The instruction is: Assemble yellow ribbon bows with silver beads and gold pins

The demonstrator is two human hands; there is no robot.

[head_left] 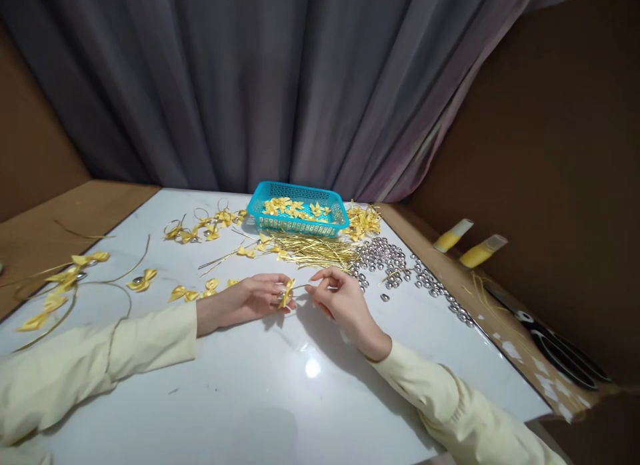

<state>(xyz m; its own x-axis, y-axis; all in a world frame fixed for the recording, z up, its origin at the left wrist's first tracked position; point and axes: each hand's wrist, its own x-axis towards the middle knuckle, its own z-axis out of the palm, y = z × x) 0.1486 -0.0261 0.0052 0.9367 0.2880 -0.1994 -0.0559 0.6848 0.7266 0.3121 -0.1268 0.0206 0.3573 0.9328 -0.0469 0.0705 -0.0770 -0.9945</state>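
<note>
My left hand (250,298) rests on the white table (260,391) and pinches a small yellow ribbon bow (287,293) between its fingertips. My right hand (340,298) is just to the right, fingers curled, pinching a thin gold wire (299,287) that runs into the bow. A small silver bell seems to sit under the bow, mostly hidden by my fingers. Both sleeves are pale yellow.
A blue basket (298,209) of yellow bows stands at the back. In front of it lie gold wires (315,249), then silver bells (385,258) to the right. Finished bows on wire loops (205,223) lie left. Scissors (555,345) and two glue bottles (470,245) lie on the right ledge.
</note>
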